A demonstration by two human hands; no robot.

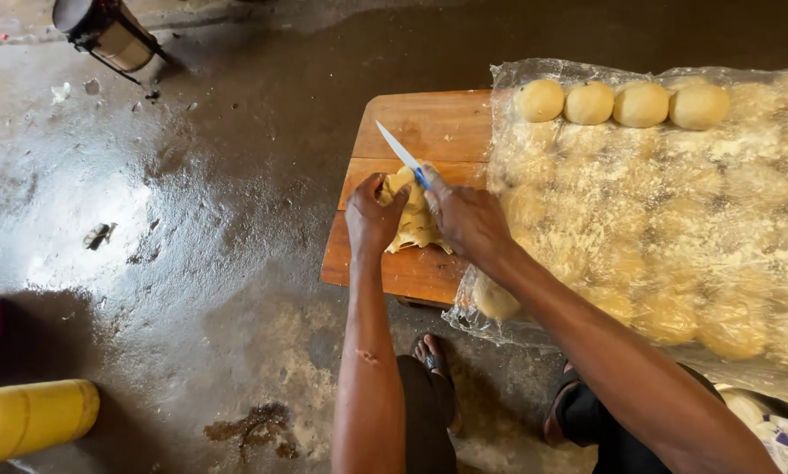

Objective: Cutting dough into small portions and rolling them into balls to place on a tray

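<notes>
A lump of pale yellow dough (414,219) lies on the left end of a low wooden table (429,127). My left hand (372,219) grips the dough's left side. My right hand (466,215) holds a knife (399,151) by its blue handle, the white blade pointing up and away over the bare wood. The blade sits just above the dough. Both hands press close together around the lump.
A clear floury plastic sheet (675,202) covers the table's right part, with several round dough balls (622,104) in a row at the far edge and more under the sheet. A yellow jerrycan (29,417) lies bottom left on the wet concrete floor; a lantern (104,31) stands top left.
</notes>
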